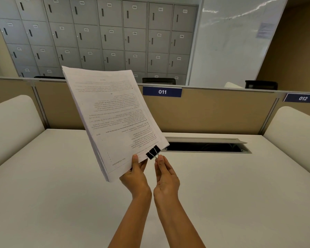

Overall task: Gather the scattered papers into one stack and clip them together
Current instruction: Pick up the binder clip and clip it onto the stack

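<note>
A thick stack of printed white papers is held up in the air above the white desk, tilted with its text upside down to me. My left hand grips the stack's near edge, thumb on the top sheet and fingers underneath. A black binder clip sits on the stack's near right corner. My right hand pinches the clip's wire handles between thumb and fingertips.
An open cable slot is cut into the desk behind the stack. Tan partitions with blue signs 011 and 012 close off the back. White side dividers flank the desk. Grey lockers stand beyond.
</note>
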